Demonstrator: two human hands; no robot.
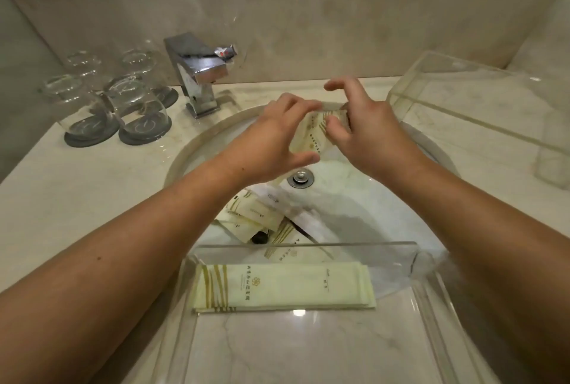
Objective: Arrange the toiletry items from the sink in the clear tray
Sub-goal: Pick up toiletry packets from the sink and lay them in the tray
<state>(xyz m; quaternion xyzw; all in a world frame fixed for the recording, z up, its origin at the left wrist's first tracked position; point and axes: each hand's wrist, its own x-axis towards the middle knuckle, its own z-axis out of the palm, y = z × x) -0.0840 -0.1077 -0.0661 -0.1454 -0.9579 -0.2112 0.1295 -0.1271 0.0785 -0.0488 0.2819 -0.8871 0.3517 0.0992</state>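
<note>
At the centre of the frame, the left hand [277, 134] and right hand [361, 127] each close their grip on one cream packet [314, 134] above the sink [354, 195]; a long packet [283, 288] lies in the clear tray [308, 343] below.

Two bare forearms, without sleeves, watch or bracelet showing, end in a left hand [271, 140] and a right hand [367, 130] with short, unpainted nails, no rings, and a small dark mole on the left forearm.

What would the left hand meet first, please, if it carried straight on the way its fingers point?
Probably the right hand: the left hand points right across the packet they share. Depth is unclear.
</note>
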